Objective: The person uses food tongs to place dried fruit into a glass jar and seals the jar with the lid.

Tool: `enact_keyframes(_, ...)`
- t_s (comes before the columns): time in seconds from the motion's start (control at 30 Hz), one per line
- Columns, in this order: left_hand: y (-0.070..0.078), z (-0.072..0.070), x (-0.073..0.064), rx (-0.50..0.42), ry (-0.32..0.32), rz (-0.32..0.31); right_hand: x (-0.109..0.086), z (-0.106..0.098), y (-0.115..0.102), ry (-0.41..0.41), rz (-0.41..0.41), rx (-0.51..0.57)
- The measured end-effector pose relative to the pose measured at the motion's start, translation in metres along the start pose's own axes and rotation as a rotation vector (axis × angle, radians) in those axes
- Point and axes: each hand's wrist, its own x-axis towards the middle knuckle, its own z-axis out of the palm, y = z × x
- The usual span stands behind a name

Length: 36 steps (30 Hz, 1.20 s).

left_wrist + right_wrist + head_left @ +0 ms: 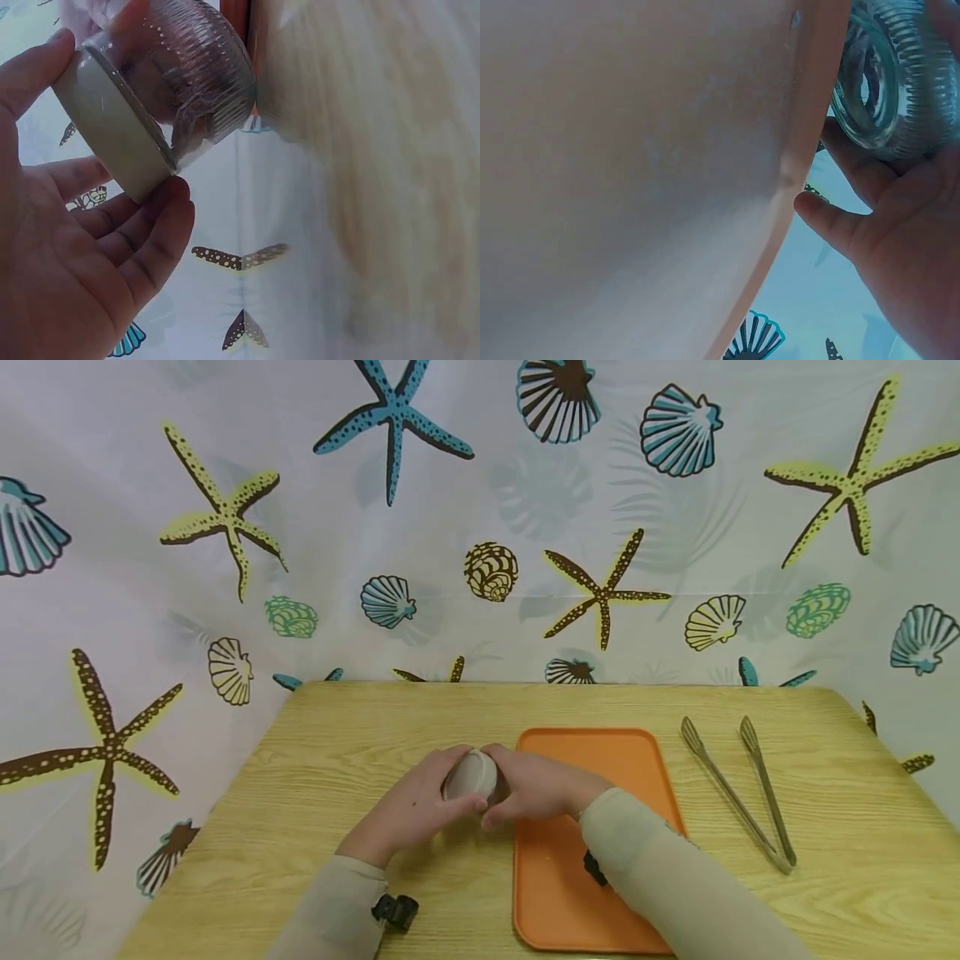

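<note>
A clear ribbed glass jar [217, 71] with a cream lid [112, 124] is held tilted between both hands, left of the tray in the head view. My left hand [412, 806] grips the lid, thumb on one side and fingers on the other. Around the glass body curls my right hand [536, 783], seen from the palm side in the right wrist view, where the jar's base shows. Whether the jar contains anything cannot be told through the glass.
An orange tray [558, 893] lies under the right forearm on the wood-grain table [337, 727]. Metal tongs [738, 806], spread apart, lie right of the tray. A white curtain [450, 527] printed with starfish and shells hangs behind the table.
</note>
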Motion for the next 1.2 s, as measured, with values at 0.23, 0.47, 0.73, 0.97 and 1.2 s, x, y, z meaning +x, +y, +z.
enact_keyframes(0.23, -0.001, 0.0, 0.001, 0.047, 0.013, 0.035, -0.001, -0.002, 0.003, 0.023, 0.009, -0.002)
enact_keyframes(0.47, -0.005, 0.003, 0.004, 0.015, -0.028, 0.041, 0.002, 0.0, 0.009, 0.053, -0.021, -0.074)
enact_keyframes(0.73, -0.009, 0.005, 0.008, -0.011, -0.029, -0.009, 0.001, 0.0, 0.012, 0.064, -0.027, -0.077)
enact_keyframes(0.97, -0.01, 0.002, 0.005, 0.025, -0.001, -0.062, -0.018, -0.004, 0.007, 0.089, 0.013, -0.168)
enact_keyframes(1.2, -0.012, -0.003, 0.001, 0.0, -0.025, -0.054, -0.072, -0.028, 0.012, 0.235, 0.016, -0.225)
